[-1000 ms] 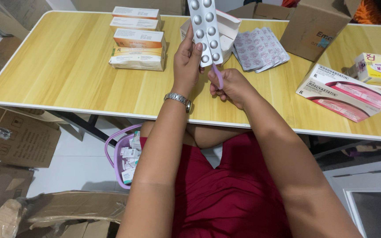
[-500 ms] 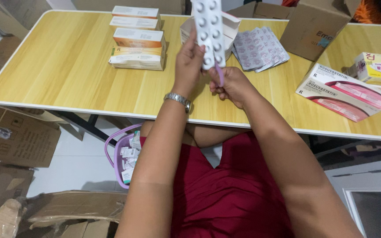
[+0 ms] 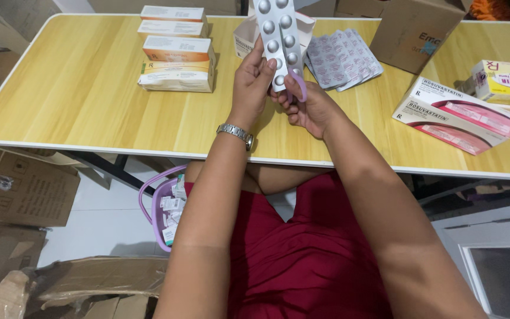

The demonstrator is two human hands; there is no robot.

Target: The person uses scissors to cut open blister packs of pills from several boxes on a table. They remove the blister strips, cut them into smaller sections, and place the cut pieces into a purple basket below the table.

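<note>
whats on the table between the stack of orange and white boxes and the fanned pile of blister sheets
In the head view, an open white carton lies between the box stack and the fanned sheets. The left hand holds a silver blister strip in front of it.

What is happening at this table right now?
A seated person holds a silver blister strip of round tablets upright in the left hand. The right hand grips purple-handled scissors against the strip's lower edge. On the wooden table sit stacked medicine boxes, a fanned pile of blister sheets, an open pink-and-white box and a brown carton. A purple basket of small packs stands on the floor beside the person's knee.
</note>
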